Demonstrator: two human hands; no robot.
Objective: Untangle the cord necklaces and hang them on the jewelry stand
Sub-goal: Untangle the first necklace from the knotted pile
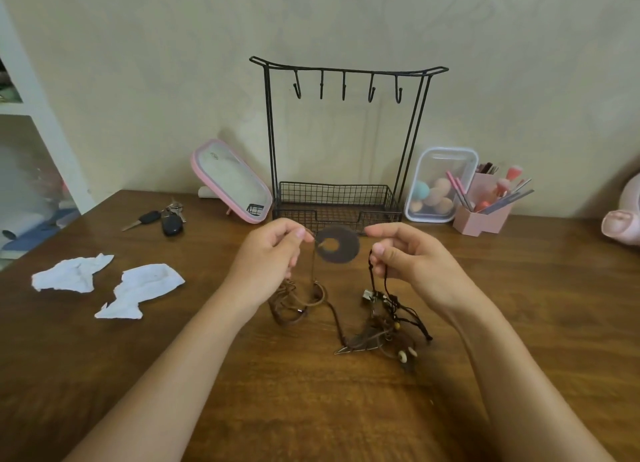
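Note:
A black wire jewelry stand [346,70] with several empty hooks and a mesh basket base stands at the back of the wooden table. My left hand [270,253] pinches a brown cord at a dark ring-shaped pendant [337,245], lifted above the table. My right hand [408,257] pinches a black cord that hangs down into a tangle of cord necklaces [377,323] lying on the table, with beads, a metal pendant and an arrowhead-like pendant. More brown cord [294,302] lies coiled below my left hand.
Two crumpled white papers [110,281] lie at the left. Car keys [162,219] and a pink mirror [232,181] sit back left. A clear box of sponges [440,184] and a pink brush holder [485,212] stand back right. A pink object [623,219] is at the right edge.

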